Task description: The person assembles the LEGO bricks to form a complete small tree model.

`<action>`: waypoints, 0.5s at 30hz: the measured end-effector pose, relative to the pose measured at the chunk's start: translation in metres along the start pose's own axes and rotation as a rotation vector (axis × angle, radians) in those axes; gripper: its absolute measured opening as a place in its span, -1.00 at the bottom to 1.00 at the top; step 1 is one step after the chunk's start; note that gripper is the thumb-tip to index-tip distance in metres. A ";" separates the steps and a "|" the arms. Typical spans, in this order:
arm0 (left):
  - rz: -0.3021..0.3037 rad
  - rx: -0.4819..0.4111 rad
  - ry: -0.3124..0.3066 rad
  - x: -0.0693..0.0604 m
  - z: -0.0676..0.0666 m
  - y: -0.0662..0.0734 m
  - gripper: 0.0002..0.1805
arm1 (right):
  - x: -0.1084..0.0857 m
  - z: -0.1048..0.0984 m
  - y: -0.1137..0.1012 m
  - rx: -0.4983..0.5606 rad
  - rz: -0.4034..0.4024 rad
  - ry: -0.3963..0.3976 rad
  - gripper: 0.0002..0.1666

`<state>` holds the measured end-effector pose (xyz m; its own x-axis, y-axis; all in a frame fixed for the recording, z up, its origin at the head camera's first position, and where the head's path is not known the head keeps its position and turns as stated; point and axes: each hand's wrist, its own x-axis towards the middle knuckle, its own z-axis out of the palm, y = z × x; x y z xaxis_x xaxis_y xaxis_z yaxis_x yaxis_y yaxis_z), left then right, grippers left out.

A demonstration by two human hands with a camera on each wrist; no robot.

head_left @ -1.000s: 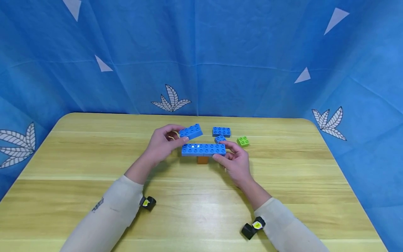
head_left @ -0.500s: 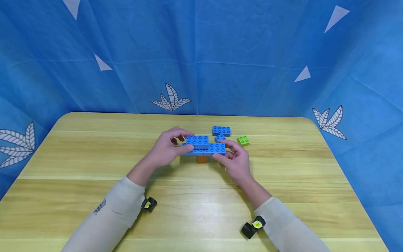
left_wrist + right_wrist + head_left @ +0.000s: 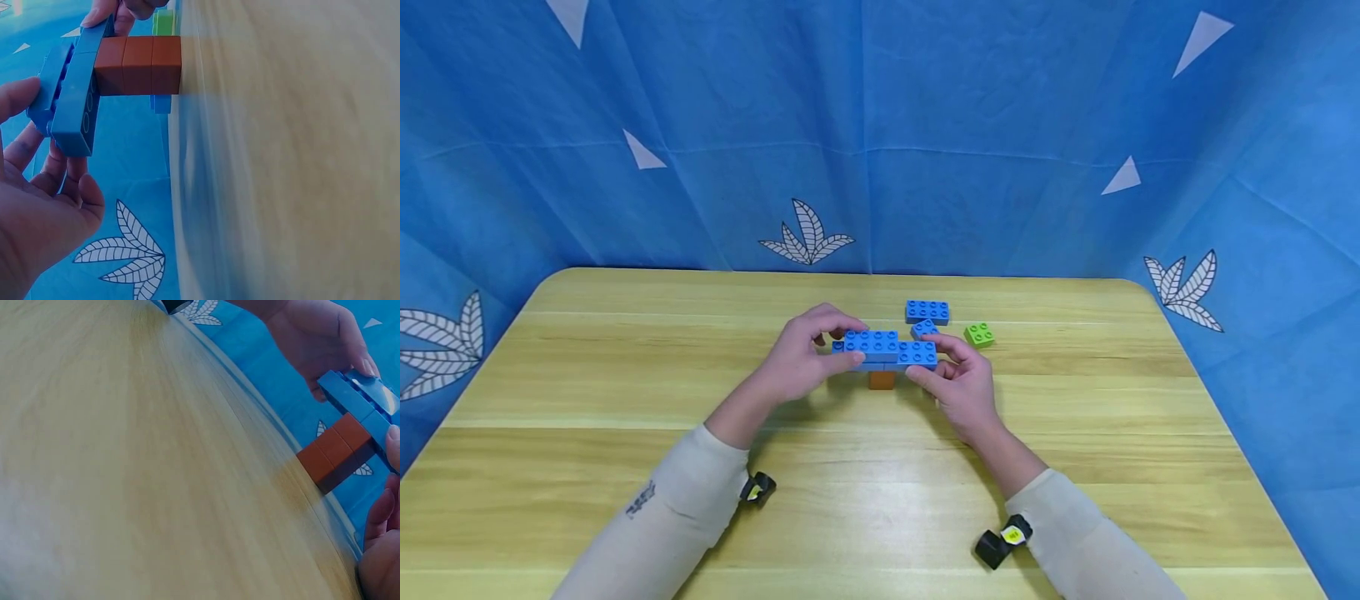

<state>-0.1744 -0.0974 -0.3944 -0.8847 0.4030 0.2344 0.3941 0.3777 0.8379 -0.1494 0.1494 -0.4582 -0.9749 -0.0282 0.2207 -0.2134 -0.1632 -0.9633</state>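
Observation:
My left hand (image 3: 797, 358) pinches a blue eight-stud brick (image 3: 871, 347) between thumb and fingers. This brick lies over the left and middle part of a row of two blue bricks (image 3: 917, 354) set end to end. In the left wrist view some studs show in a narrow gap between the upper brick and the row. My right hand (image 3: 966, 387) grips the right end of the row, thumb at the front and fingers behind. A column of three brown-orange bricks (image 3: 139, 65) stands on the table under the row's middle, where the two bricks meet.
Behind the build lie a loose blue eight-stud brick (image 3: 927, 312), a smaller blue brick (image 3: 924, 328) partly hidden by my right fingers, and a green four-stud brick (image 3: 979, 335). A blue patterned curtain (image 3: 1000, 200) hangs beyond the wooden table's (image 3: 880, 517) back edge.
My left hand has brought its blue brick right and down from behind the row onto the row's top, turning it straight. The right hand keeps its grip on the row.

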 end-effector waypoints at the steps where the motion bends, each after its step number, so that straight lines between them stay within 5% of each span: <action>1: 0.003 0.004 0.002 0.000 0.001 0.000 -0.68 | 0.000 0.000 0.000 -0.001 0.002 0.001 -0.47; 15: 0.070 0.043 0.045 0.000 0.007 0.001 -0.73 | -0.002 0.003 -0.004 -0.016 0.016 0.014 -0.48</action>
<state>-0.1724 -0.0914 -0.3968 -0.8643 0.3927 0.3143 0.4650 0.3853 0.7971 -0.1463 0.1475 -0.4543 -0.9790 -0.0165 0.2031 -0.1986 -0.1465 -0.9691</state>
